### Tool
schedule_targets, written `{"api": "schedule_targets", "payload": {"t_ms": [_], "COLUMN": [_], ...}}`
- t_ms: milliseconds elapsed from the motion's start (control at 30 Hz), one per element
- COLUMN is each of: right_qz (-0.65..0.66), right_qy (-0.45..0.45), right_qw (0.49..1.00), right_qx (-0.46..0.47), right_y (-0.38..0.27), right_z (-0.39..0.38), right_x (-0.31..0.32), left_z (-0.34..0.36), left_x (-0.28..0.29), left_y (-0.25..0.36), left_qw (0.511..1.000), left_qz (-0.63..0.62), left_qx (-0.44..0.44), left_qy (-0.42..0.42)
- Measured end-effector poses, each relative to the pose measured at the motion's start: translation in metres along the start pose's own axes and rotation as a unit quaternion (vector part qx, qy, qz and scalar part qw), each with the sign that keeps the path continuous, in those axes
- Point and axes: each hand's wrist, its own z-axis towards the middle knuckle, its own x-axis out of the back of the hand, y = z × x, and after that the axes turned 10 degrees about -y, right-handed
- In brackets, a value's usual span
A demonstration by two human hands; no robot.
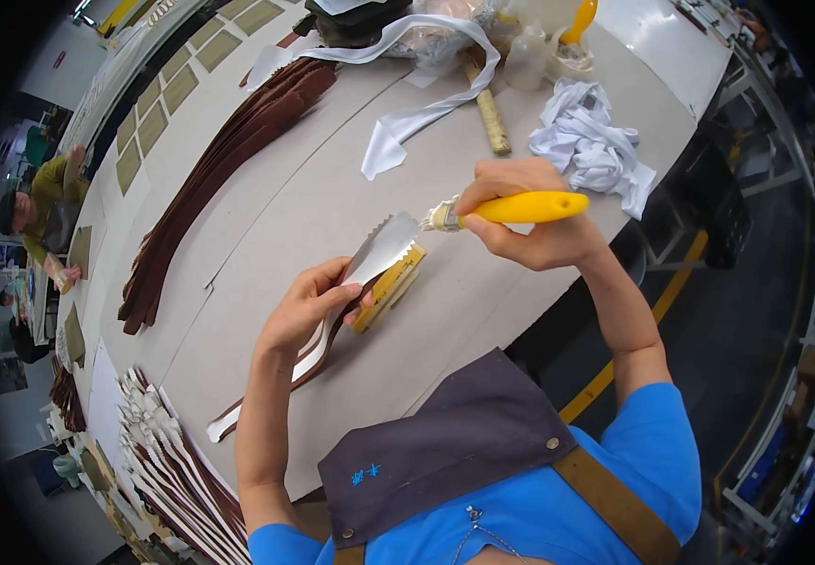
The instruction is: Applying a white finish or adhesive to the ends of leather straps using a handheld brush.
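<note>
My left hand (306,306) grips a long brown strip (384,250) near its wide end. The strip's pale, shiny face is up, and a jagged edge runs along that end. Its narrow tail passes beside my left wrist down to the tabletop. Under the wide end lies a yellow block (389,292), close to my left fingertips. My right hand (535,226) is closed round a yellow-handled brush (530,207). White paste coats the bristles, which are at the strip's tip; whether they touch it I cannot tell.
Brown strips (224,165) lie stacked at left, with white-faced strips (167,452) nearer me. Beyond my hands are a white fabric band (389,141), a wooden handle (490,118), crumpled white cloth (586,141) and a tub (572,61) holding another yellow brush. Someone (54,202) works at far left.
</note>
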Motion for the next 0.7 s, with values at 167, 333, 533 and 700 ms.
{"api": "schedule_targets", "payload": {"t_ms": [167, 333, 533, 700], "right_qz": [-0.006, -0.012, -0.054, -0.079], "right_qy": [-0.037, -0.034, -0.028, -0.092], "right_qw": [0.997, 0.998, 0.996, 0.989], "right_qx": [0.068, 0.059, 0.062, 0.088], "right_y": [-0.001, 0.016, -0.001, -0.003], "right_z": [0.005, 0.011, 0.009, 0.011], "right_x": [-0.019, -0.02, -0.005, -0.019], "left_z": [0.0, -0.003, -0.002, -0.002], "left_x": [0.0, 0.005, 0.006, 0.005], "left_y": [-0.001, -0.004, -0.008, -0.005], "left_qw": [1.0, 0.999, 0.999, 0.998], "left_qz": [-0.007, -0.012, -0.016, -0.025], "left_qx": [0.014, 0.014, 0.038, 0.037], "left_qy": [-0.012, -0.035, -0.028, -0.044]}}
